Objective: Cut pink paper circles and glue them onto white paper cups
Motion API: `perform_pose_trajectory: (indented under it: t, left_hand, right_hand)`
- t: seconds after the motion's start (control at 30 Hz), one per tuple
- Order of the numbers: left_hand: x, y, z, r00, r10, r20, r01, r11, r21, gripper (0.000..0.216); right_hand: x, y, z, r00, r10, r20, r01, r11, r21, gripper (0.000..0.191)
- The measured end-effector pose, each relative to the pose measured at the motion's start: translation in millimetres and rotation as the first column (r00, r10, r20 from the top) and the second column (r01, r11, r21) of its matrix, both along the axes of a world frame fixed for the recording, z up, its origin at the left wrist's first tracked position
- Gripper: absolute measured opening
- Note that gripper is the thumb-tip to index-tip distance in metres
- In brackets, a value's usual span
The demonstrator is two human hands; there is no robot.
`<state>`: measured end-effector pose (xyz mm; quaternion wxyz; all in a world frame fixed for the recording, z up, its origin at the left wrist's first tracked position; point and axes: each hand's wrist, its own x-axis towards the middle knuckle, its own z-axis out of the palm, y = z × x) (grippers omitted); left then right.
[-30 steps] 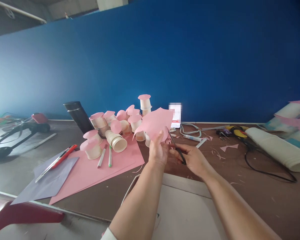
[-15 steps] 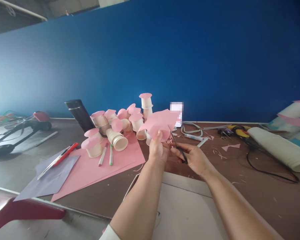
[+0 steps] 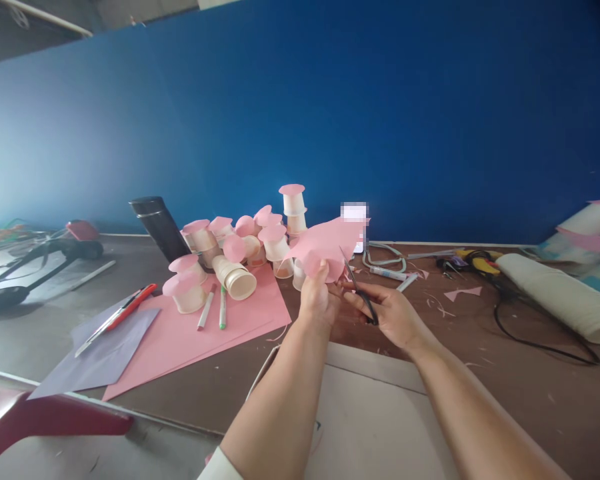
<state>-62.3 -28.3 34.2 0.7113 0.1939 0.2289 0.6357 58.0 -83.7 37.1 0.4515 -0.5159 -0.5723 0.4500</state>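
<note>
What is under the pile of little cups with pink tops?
The cups sit partly on a big pink paper sheet, beside two markers. The sheet lies on the brown table. What is under the sheet itself is covered.

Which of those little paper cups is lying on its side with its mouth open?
The cup at the front of the pile, on the pink sheet beside the two markers. Its open mouth faces the camera; the others carry pink caps.

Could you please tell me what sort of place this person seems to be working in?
Probably a craft worktable against a blue wall: a brown wooden tabletop strewn with scraps, a cluster of white paper cups capped with pink paper, a large pink paper sheet, and marker pens.
</note>
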Motion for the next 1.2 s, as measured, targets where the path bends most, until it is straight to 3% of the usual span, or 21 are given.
perform_pose_trajectory:
  t: [0.27, 0.7, 0.93, 1.2]
  left_hand:
    - [-1.1, -3.4, 8.1, 1.000, 0.026, 0.017, -0.025, 0.999, -0.043, 0.009]
    - [-2.5, -1.5, 7.2, 0.998, -0.046, 0.046, 0.047, 0.999, -0.019, 0.017]
    - [-2.6, 0.2, 7.3, 0.994, 0.021, 0.108, -0.014, 0.998, -0.062, 0.012]
    - [-2.9, -2.2, 11.2, 0.997, 0.040, 0.063, -0.035, 0.996, -0.080, 0.013]
  right_hand:
    - [-1.8, -2.7, 6.7, 0.998, -0.025, 0.055, 0.026, 1.000, -0.006, 0.058]
    - [0.3, -3.1, 6.1, 0.999, -0.006, 0.050, 0.005, 1.000, 0.020, 0.054]
    - [2.6, -2.8, 6.0, 0.999, -0.002, 0.039, 0.001, 1.000, 0.011, 0.050]
    - [7.0, -0.9, 1.8, 0.999, 0.025, 0.029, -0.026, 0.999, 0.025, 0.052]
